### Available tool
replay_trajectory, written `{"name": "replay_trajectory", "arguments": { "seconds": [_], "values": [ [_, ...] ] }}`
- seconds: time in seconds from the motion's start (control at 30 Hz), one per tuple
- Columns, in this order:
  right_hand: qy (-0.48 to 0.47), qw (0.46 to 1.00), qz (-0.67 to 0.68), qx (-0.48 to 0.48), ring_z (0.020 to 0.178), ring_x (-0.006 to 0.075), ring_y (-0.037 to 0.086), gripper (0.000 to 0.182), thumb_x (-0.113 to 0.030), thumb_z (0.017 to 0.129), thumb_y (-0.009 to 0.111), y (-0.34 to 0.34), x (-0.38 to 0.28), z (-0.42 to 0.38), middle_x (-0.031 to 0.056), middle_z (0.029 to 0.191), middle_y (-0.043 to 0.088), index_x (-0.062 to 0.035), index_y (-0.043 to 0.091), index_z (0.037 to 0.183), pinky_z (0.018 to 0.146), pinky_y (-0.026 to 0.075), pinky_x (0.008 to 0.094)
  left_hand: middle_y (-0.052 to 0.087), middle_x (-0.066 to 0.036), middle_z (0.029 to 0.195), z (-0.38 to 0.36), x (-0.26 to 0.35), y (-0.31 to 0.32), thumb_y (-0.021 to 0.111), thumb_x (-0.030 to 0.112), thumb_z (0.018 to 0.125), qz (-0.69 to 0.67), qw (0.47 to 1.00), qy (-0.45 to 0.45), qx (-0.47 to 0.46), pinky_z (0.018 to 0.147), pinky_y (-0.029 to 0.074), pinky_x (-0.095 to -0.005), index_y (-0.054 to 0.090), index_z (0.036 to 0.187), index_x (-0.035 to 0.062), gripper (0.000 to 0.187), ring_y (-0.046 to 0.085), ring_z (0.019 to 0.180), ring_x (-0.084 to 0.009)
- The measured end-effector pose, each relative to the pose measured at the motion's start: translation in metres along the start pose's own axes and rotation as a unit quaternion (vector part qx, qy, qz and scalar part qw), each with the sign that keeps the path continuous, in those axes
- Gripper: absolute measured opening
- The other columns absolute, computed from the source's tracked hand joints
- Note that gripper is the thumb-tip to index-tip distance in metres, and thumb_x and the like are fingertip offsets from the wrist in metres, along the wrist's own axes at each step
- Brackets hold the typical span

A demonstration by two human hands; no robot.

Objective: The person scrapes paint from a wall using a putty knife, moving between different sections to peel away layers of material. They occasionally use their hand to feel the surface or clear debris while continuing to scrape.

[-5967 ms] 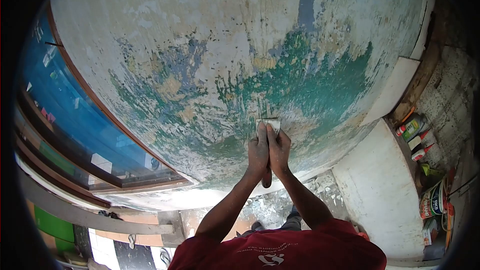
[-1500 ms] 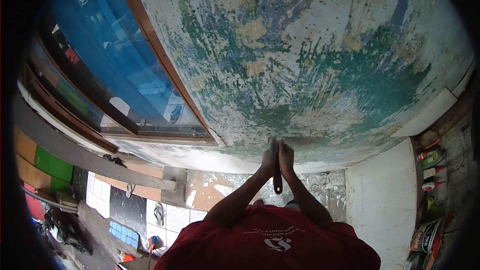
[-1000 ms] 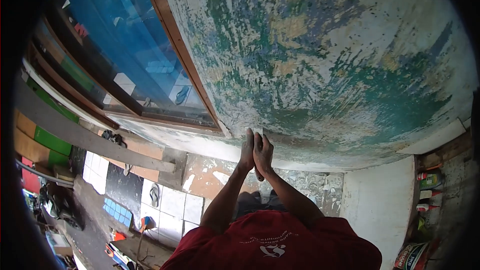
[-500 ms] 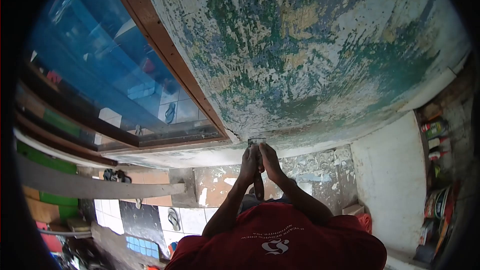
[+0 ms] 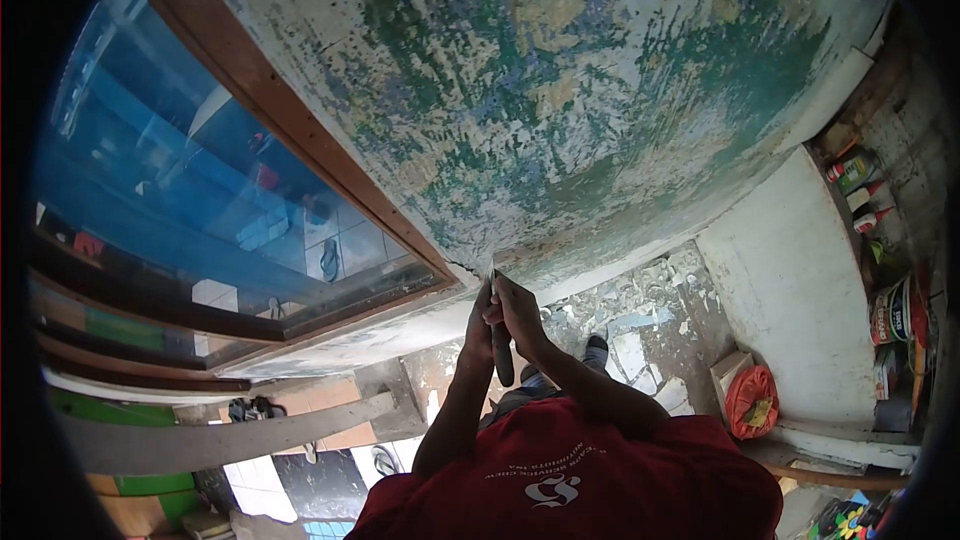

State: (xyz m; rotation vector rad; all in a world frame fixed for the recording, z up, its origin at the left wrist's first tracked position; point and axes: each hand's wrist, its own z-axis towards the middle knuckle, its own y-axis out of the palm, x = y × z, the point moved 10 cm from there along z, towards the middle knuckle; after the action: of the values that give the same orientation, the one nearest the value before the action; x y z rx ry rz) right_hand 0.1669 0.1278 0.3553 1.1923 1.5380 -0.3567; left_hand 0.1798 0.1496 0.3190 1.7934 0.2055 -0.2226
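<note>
Both of my hands are together on a paint scraper, low on the wall near the corner of the window. My left hand wraps the scraper from the left, and my right hand closes over it from the right. The dark handle of the scraper sticks out below my palms, toward my body. Its thin blade shows almost edge-on above my fingertips, at the wall surface; whether it touches is hard to make out. Patches of green, purple, cream and white paint cover the scraped wall.
A brown wooden frame borders the window glass on the left. Paint flakes litter the floor below. To the right stand a pale panel, a red plastic bag and a shelf of bottles and a tub.
The scraper's blade has turned from nearly flat-on to edge-on, and my hands have shifted slightly left. My view has tilted, bringing the red bag and more floor into sight.
</note>
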Motion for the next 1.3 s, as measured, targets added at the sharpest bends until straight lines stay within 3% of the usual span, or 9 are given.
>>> {"name": "replay_trajectory", "arguments": {
  "seconds": [0.17, 0.4, 0.53, 0.57, 0.67, 0.8, 0.87, 1.03, 1.3],
  "values": [
    [0.004, 0.999, 0.041, 0.023, 0.048, 0.0114, 0.056, 0.035, -0.033, 0.093, 0.047, 0.003, 0.001, 0.008, 0.0039, 0.059, 0.053, -0.0014, 0.055, 0.080, 0.047, 0.047, 0.0229, 0.037, 0.006, 0.047, 0.002, 0.003, 0.006, 0.042, 0.032, 0.096, -0.040, 0.998, -0.039, -0.033, 0.031, 0.028, -0.0137, 0.048, 0.072, 0.0082, 0.034, 0.035, 0.036, -0.0025],
    [0.018, 0.986, 0.156, 0.061, 0.046, 0.0105, 0.056, 0.032, -0.032, 0.092, 0.051, 0.023, -0.002, -0.001, 0.0022, 0.057, 0.050, -0.0028, 0.052, 0.078, 0.042, 0.045, 0.0220, 0.038, 0.003, 0.049, -0.020, 0.018, 0.011, 0.043, 0.013, 0.095, -0.028, 0.993, -0.016, 0.116, 0.029, 0.029, -0.0138, 0.046, 0.074, 0.0076, 0.021, 0.036, 0.036, -0.0027],
    [0.018, 0.979, 0.185, 0.080, 0.044, 0.0104, 0.054, 0.031, -0.031, 0.092, 0.050, 0.030, 0.005, 0.003, 0.0020, 0.059, 0.048, -0.0042, 0.050, 0.076, 0.041, 0.046, 0.0224, 0.039, 0.005, 0.054, -0.036, 0.039, 0.046, 0.044, 0.017, 0.095, 0.323, 0.931, 0.069, 0.157, 0.029, 0.027, -0.0134, 0.047, 0.076, 0.0076, 0.022, 0.035, 0.038, -0.0017],
    [0.014, 0.977, 0.194, 0.087, 0.043, 0.0104, 0.053, 0.031, -0.031, 0.093, 0.050, 0.031, 0.005, 0.004, 0.0020, 0.059, 0.048, -0.0045, 0.050, 0.076, 0.041, 0.045, 0.0224, 0.039, 0.005, 0.054, -0.027, 0.036, 0.031, 0.043, 0.018, 0.096, 0.178, 0.976, -0.008, 0.127, 0.029, 0.026, -0.0131, 0.047, 0.076, 0.0082, 0.022, 0.035, 0.038, -0.0013],
    [0.009, 0.976, 0.194, 0.096, 0.041, 0.0106, 0.052, 0.032, -0.031, 0.093, 0.049, 0.031, 0.008, 0.005, 0.0023, 0.058, 0.049, -0.0050, 0.049, 0.074, 0.039, 0.044, 0.0227, 0.040, 0.005, 0.054, -0.035, 0.040, 0.038, 0.043, 0.018, 0.096, 0.264, 0.949, 0.043, 0.168, 0.030, 0.026, -0.0123, 0.046, 0.077, 0.0085, 0.021, 0.037, 0.039, -0.0009],
    [0.005, 0.977, 0.175, 0.118, 0.039, 0.0120, 0.049, 0.033, -0.032, 0.091, 0.050, 0.024, 0.009, 0.009, 0.0039, 0.052, 0.047, -0.0060, 0.046, 0.071, 0.038, 0.042, 0.0252, 0.039, 0.005, 0.057, -0.026, 0.030, 0.046, 0.042, 0.016, 0.096, 0.225, 0.971, 0.007, 0.083, 0.035, 0.029, -0.0125, 0.046, 0.078, 0.0080, 0.019, 0.035, 0.041, -0.0013],
    [0.007, 0.976, 0.169, 0.140, 0.038, 0.0126, 0.048, 0.032, -0.031, 0.090, 0.051, 0.012, 0.014, 0.017, 0.0047, 0.050, 0.047, -0.0064, 0.046, 0.070, 0.038, 0.041, 0.0266, 0.038, 0.004, 0.056, -0.020, 0.040, 0.049, 0.038, 0.014, 0.096, 0.407, 0.902, 0.112, 0.093, 0.036, 0.030, -0.0139, 0.045, 0.079, 0.0084, 0.019, 0.034, 0.040, -0.0027],
    [0.030, 0.990, 0.102, 0.090, 0.038, 0.0130, 0.048, 0.031, -0.030, 0.089, 0.050, 0.009, 0.009, 0.013, 0.0061, 0.051, 0.050, -0.0063, 0.047, 0.069, 0.039, 0.041, 0.0262, 0.036, 0.004, 0.049, -0.015, 0.023, 0.019, 0.040, 0.018, 0.095, 0.092, 0.984, 0.070, 0.134, 0.032, 0.030, -0.0156, 0.046, 0.073, 0.0086, 0.024, 0.033, 0.036, -0.0042],
    [0.014, 0.996, 0.037, 0.079, 0.040, 0.0126, 0.051, 0.034, -0.029, 0.092, 0.046, 0.018, 0.008, 0.012, 0.0055, 0.056, 0.049, -0.0027, 0.049, 0.070, 0.039, 0.041, 0.0241, 0.036, 0.005, 0.047, -0.019, 0.017, 0.021, 0.042, 0.026, 0.096, 0.089, 0.991, 0.027, 0.097, 0.032, 0.031, -0.0154, 0.045, 0.070, 0.0089, 0.031, 0.035, 0.036, -0.0041]
  ]
}}
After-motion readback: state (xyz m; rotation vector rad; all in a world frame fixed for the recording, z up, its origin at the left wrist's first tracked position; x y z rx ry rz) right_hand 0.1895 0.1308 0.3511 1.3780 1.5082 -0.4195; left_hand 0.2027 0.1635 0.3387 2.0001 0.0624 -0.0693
